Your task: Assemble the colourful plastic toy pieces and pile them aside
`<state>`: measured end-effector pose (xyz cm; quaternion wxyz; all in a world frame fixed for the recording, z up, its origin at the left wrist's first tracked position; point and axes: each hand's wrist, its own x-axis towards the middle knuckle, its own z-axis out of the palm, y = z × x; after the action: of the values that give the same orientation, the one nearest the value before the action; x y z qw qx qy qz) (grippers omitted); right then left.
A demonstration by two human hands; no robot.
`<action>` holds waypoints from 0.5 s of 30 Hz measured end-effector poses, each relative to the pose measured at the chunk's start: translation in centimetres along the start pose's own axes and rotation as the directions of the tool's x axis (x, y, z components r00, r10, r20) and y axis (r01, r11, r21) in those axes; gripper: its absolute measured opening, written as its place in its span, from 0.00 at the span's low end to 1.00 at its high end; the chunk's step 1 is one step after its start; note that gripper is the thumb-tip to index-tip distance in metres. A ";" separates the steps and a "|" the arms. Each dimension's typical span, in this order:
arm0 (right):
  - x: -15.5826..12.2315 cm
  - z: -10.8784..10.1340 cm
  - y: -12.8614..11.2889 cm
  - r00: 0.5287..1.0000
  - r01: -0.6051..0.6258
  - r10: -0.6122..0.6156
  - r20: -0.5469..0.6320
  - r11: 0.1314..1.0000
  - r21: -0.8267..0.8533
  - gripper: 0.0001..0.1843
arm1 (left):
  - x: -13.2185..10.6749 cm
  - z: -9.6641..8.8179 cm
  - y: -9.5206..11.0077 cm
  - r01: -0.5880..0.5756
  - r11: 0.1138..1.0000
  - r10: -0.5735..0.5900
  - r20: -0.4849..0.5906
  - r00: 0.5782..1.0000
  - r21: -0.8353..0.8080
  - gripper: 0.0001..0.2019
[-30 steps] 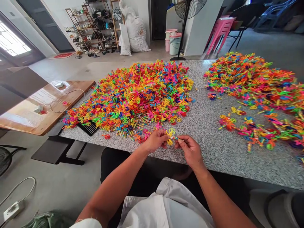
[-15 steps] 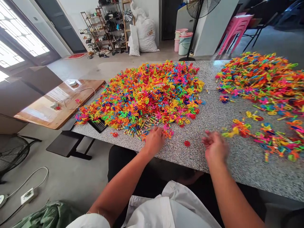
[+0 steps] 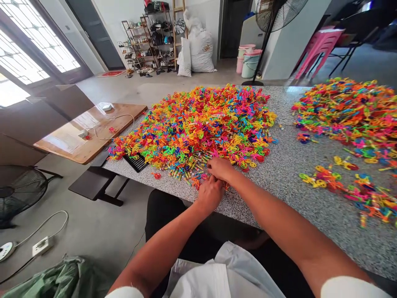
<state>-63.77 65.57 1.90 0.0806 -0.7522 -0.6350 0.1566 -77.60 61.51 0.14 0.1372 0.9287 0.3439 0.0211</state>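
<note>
On the speckled stone table, a large heap of small bright plastic pieces (image 3: 201, 120) lies in front of me. At its near edge several short patterned sticks (image 3: 198, 160) show among the pieces. My right hand (image 3: 221, 169) reaches across to the heap's front edge, fingers bent and closed together over the sticks. Just below it and touching it, my left hand (image 3: 211, 192) is closed, knuckles up, beside a few pink and orange pieces. What either hand holds is hidden by the fingers. One red piece (image 3: 156, 176) lies apart to the left.
A second heap (image 3: 350, 116) lies at the table's right, with a smaller scattered group (image 3: 350, 186) nearer me. A black slotted tray (image 3: 136, 162) sits partly under the main heap's left side. Beyond are a wooden table (image 3: 74, 140), a standing fan (image 3: 269, 25) and white sacks (image 3: 200, 49).
My right hand has moved left from beside the scattered group to meet my left hand. A yellow-green piece near it now lies still in that group. The view has shifted slightly.
</note>
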 end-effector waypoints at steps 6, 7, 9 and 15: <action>1.2 0.7 -0.3 0.998 -0.058 0.058 0.002 0.998 -0.037 0.19 | -0.6 -1.4 -0.7 -0.064 0.998 0.064 -0.084 0.994 -0.001 0.05; 1.4 0.7 -0.3 0.998 -0.065 0.065 0.000 0.997 -0.031 0.18 | -0.7 -1.6 -0.9 -0.076 0.997 0.075 -0.089 0.993 -0.010 0.04; 1.6 0.5 -0.3 0.997 -0.071 0.071 -0.011 0.997 -0.009 0.13 | -0.8 -1.9 -1.4 -0.085 0.994 0.078 -0.113 0.990 -0.061 0.03; -1.6 0.0 1.1 0.967 -0.142 0.194 -0.163 0.948 0.286 0.10 | -1.0 -2.1 -3.1 0.058 0.732 -0.197 -0.129 0.972 -0.679 0.04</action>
<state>-62.94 63.81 1.73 0.2296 -0.7969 -0.5302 0.1765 -80.62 63.62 1.35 0.4292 0.7845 0.3880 0.2231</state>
